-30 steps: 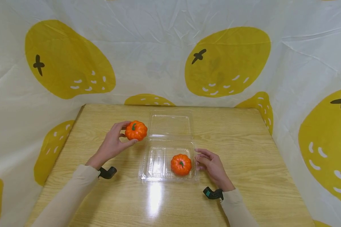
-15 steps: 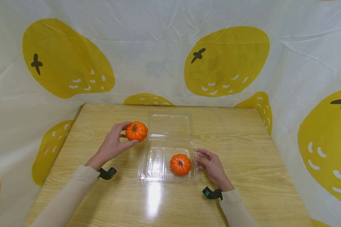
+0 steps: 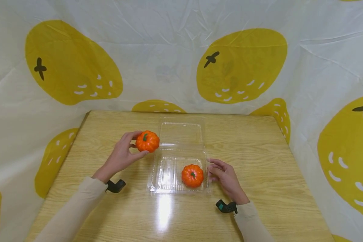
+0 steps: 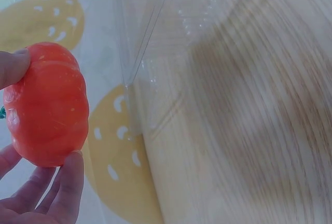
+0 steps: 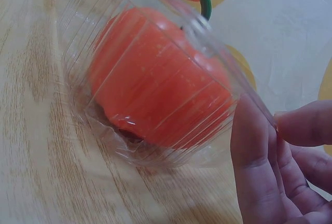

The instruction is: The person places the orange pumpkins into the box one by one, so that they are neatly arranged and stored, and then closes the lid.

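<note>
Yellow-fruit curtain (image 3: 242, 65) behind a wood-grain table (image 3: 254, 141). Orange pumpkin (image 3: 147, 141) is up off the tabletop, near the left side of a clear clamshell box (image 3: 167, 171). Its green stem faces up toward the head cam, leaning a bit; in the left wrist view the stem points left and the longer axis runs roughly up-down. Left hand (image 3: 121, 156) grips it, thumb and fingers spread about the pumpkin's width. Box lies open, second pumpkin (image 3: 192, 175) stem-up in its right side; right hand (image 3: 227, 176) pinches the right rim.
</note>
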Demonstrator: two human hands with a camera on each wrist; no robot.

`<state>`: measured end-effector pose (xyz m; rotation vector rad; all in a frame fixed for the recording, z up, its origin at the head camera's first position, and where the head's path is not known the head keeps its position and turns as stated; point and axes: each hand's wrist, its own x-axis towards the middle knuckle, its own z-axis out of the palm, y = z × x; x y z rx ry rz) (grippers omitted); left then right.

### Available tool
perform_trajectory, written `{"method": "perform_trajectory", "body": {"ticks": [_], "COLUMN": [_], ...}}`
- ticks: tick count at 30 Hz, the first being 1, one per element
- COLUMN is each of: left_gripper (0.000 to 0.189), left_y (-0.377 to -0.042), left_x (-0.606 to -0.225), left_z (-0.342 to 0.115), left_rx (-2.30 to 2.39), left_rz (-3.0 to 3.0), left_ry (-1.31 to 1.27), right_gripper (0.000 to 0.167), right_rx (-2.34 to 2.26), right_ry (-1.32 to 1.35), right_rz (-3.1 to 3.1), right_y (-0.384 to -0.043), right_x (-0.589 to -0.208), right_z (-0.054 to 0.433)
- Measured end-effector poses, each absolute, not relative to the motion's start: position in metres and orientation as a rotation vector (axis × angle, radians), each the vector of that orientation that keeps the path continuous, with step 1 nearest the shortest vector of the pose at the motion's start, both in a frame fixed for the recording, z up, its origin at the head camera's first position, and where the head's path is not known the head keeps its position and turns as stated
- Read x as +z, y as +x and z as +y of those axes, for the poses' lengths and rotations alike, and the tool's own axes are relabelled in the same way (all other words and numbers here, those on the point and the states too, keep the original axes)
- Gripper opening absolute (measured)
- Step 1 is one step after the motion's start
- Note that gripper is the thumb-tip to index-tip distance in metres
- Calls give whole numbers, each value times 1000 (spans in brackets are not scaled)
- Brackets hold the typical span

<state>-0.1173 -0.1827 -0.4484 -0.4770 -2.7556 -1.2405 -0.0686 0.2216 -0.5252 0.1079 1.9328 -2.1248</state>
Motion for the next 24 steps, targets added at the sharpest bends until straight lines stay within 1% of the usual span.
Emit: {"method": "perform_trajectory", "body": {"ticks": [24], "left_gripper": [75], "left_y": [-112], "left_x": [-443], "left_z": [-172], "left_rx": [-1269], "left_rz": [-2749], "left_ry": [-537], "right_gripper": [50], "right_rx": [-2122], "right_ry": [137], "right_rz": [1925], "right_y": [-70], "right_x": [-525], "right_z": [221]}}
